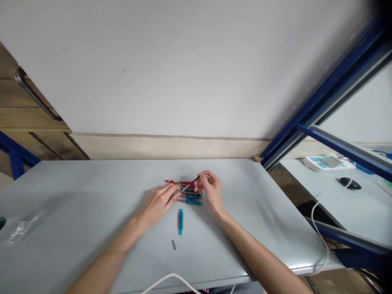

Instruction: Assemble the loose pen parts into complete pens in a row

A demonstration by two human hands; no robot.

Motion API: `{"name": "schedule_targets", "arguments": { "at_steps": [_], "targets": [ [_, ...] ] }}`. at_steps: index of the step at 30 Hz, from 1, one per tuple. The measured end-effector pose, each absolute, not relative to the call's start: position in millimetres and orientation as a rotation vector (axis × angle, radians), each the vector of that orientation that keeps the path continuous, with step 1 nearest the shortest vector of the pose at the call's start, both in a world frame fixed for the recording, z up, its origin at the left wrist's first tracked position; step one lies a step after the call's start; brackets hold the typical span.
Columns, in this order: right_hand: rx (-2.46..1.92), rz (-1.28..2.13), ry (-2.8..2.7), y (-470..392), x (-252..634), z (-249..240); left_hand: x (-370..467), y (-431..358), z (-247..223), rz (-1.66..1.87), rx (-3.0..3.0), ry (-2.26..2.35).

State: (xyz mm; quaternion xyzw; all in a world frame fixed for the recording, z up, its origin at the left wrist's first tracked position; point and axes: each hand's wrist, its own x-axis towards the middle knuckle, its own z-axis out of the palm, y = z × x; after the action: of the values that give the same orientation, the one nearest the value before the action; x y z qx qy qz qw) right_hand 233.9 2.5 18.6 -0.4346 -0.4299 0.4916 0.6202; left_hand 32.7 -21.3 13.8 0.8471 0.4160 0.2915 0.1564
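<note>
A thin pen [185, 188] with a pale, yellowish middle and darker ends slants between my two hands. My left hand [161, 200] pinches its lower left end, and my right hand [210, 190] has its fingers closed round the dark upper end. Whether the pen is in one piece or parted is too small to tell. Beneath the hands lies a row of pens, pink at the far side, dark in the middle and a blue pen [192, 202] nearest me; fingers partly cover them. Closer to me sits a short blue barrel [181, 221], with a small grey strip [174, 244] below it.
The grey table [101, 228] meets a white wall at its far edge. Clear plastic [21, 232] lies at far left. A white cable [173, 275] loops over the front edge. Beyond a blue frame [337, 139] at right are a black mouse [350, 183] and a white device [326, 163].
</note>
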Motion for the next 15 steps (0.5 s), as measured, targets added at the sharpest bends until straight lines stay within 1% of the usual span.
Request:
{"name": "schedule_targets", "arguments": {
  "at_steps": [8, 15],
  "targets": [
    [-0.960, 1.174, -1.100, -4.6, 229.1, 17.5, 36.0, -20.7, 7.1, 0.922, 2.325, 1.203],
    [-0.921, 1.243, -1.436, -20.2, 224.5, 19.5, 33.9, -22.0, 3.4, 1.028, 2.288, 1.167]
  ]
}}
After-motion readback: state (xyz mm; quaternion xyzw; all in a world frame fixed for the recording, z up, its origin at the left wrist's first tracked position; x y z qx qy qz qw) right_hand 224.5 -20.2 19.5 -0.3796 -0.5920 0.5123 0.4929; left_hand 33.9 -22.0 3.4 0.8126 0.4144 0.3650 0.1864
